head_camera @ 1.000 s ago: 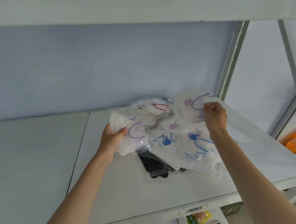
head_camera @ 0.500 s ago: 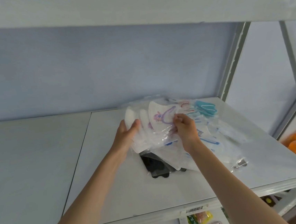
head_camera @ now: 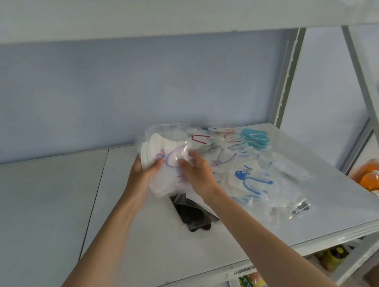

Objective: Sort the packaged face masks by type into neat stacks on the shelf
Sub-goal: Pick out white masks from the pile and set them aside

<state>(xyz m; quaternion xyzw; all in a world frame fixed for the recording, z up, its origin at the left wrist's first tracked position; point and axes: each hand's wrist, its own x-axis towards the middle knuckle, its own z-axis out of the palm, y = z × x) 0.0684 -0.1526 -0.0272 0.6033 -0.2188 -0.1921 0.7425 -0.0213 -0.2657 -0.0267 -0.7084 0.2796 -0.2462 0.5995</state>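
A bundle of white masks with purple ear loops (head_camera: 162, 159), each in clear plastic, is held above the white shelf (head_camera: 148, 251). My left hand (head_camera: 142, 173) grips its left edge and my right hand (head_camera: 197, 172) holds its right side, fingers over the wrapping. Loose packets lie to the right: a blue-looped mask (head_camera: 245, 179), a purple-looped one (head_camera: 222, 158), red-looped ones (head_camera: 199, 139) and a teal mask (head_camera: 255, 137). A black packaged mask (head_camera: 193, 214) lies under my wrists, partly hidden.
The shelf's steel upright (head_camera: 288, 73) and a diagonal brace (head_camera: 369, 93) stand at the right. The upper shelf board (head_camera: 170, 6) hangs close overhead. Orange goods (head_camera: 372, 176) sit on the neighbouring rack. A barcode label (head_camera: 242, 271) marks the front edge.
My right hand carried a purple-looped packet from the right of the pile over to the bundle in my left hand. Both hands now hold the bundle together, slightly further left.
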